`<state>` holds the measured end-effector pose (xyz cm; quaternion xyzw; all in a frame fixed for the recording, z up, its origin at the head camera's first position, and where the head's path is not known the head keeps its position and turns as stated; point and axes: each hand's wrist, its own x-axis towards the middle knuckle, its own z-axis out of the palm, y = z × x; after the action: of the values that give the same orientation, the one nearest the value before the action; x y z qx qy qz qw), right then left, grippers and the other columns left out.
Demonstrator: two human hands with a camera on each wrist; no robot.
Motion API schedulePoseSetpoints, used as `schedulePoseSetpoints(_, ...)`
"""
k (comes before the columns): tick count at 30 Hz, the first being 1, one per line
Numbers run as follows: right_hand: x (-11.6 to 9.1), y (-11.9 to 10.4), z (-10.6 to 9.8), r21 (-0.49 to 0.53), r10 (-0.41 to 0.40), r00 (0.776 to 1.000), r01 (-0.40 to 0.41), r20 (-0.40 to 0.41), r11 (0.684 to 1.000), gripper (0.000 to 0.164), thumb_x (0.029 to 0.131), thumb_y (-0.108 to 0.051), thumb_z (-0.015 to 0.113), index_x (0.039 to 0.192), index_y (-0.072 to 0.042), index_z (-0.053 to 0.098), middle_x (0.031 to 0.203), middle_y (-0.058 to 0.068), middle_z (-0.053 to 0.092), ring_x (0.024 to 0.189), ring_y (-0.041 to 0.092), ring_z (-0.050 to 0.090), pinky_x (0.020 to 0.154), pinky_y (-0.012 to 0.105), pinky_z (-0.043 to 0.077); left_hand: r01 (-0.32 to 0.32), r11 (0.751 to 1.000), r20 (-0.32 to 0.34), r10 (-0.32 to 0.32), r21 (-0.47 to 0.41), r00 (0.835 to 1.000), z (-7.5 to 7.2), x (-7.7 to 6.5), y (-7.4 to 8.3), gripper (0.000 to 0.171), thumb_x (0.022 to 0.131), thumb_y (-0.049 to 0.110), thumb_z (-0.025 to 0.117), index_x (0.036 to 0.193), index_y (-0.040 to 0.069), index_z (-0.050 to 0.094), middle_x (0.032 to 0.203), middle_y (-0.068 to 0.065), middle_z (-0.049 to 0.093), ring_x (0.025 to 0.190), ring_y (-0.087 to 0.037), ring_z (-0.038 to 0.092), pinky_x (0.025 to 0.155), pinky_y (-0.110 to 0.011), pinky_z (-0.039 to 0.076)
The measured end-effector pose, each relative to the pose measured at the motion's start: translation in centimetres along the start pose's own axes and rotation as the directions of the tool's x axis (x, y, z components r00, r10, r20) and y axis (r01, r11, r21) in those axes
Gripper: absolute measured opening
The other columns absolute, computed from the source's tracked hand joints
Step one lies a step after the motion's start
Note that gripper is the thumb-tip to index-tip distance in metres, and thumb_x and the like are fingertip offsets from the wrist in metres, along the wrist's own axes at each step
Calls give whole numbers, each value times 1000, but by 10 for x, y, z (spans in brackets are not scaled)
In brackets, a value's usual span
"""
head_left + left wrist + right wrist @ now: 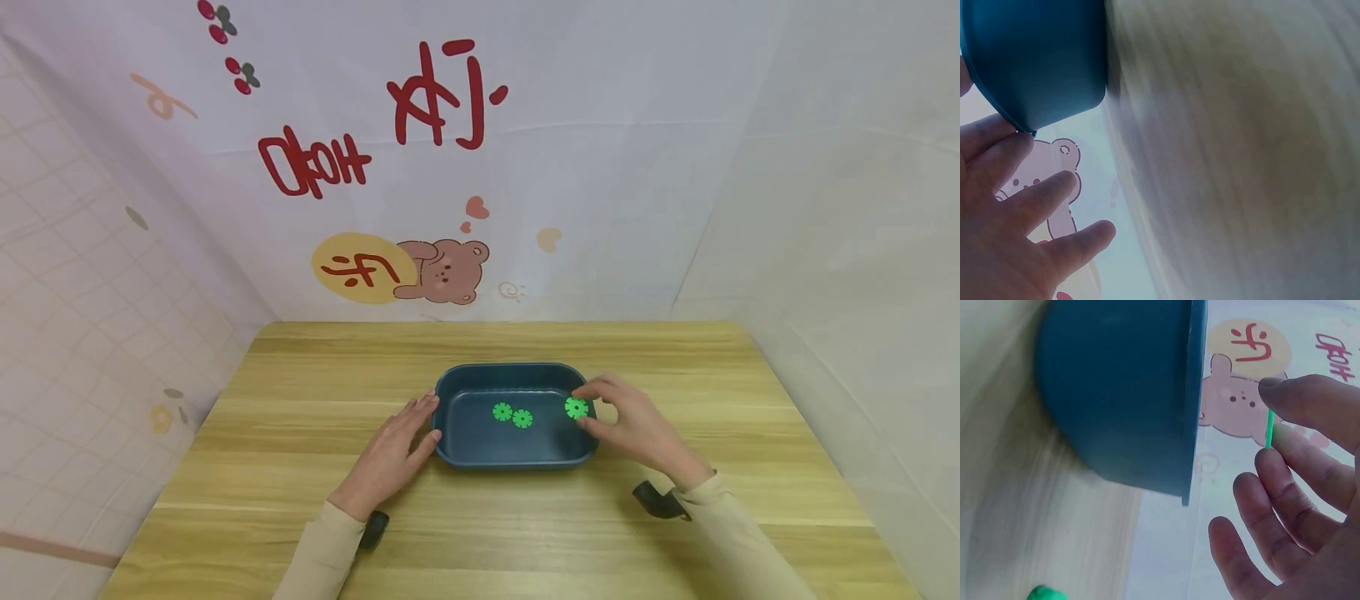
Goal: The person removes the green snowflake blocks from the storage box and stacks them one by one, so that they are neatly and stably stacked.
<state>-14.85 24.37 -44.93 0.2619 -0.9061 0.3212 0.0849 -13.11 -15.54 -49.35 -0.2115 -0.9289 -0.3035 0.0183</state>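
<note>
A dark blue, rounded rectangular basin (480, 450) stands on the table. Inside it lie two bright green notched discs, one disc (502, 412) left of the other disc (522, 418). Over the basin's right end, my right hand (637, 425) pinches a third green notched disc (576, 407) by its edges between thumb and fingers. Seen edge-on in the right wrist view, that disc (1269, 429) is a thin green strip beyond the basin's rim. My left hand (393, 454) touches the left rim with its fingertips, the fingers extended and spread.
The wooden table (322, 367) ends at a white cloth backdrop (600, 167) printed with a bear and red characters. A small green object (1047, 592) shows at the lower edge of the right wrist view. Black wrist mounts (660, 500) sit below the wrists.
</note>
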Motion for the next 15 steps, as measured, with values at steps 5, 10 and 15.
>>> schedulePoseSetpoints(5, -9, 6, -5, -2, 47, 999, -47, -16, 999, 32, 87, -13, 85, 117, -15, 74, 118, -4, 66, 106, 22, 66, 90, 46, 57, 7, 1000, 5, -7, 1, 1000, 0, 0, 1, 59, 107, 37, 58, 160, 15, 43, 165, -2, 37, 152, -34, 34, 117, -64, 32)
schedulePoseSetpoints(10, -16, 13, -11, 13, 64, 997, -64, -35, 998, 34, 87, -8, 84, 118, -14, 75, 118, -2, 66, 104, 27, 66, 88, 50, 57, -1, 1000, 1, 1, 6, 1000, 0, 0, 1, 59, 108, 38, 57, 159, 13, 44, 165, -4, 38, 151, -35, 35, 116, -65, 33)
schedulePoseSetpoints(15, -20, 22, -15, 0, 84, 995, -84, -46, 996, 34, 87, -6, 83, 119, -10, 74, 117, 1, 67, 103, 31, 67, 86, 53, 57, -13, 1000, -11, 13, 17, 1000, -1, 0, 1, 58, 108, 39, 56, 159, 12, 44, 164, -5, 39, 150, -35, 36, 115, -66, 34)
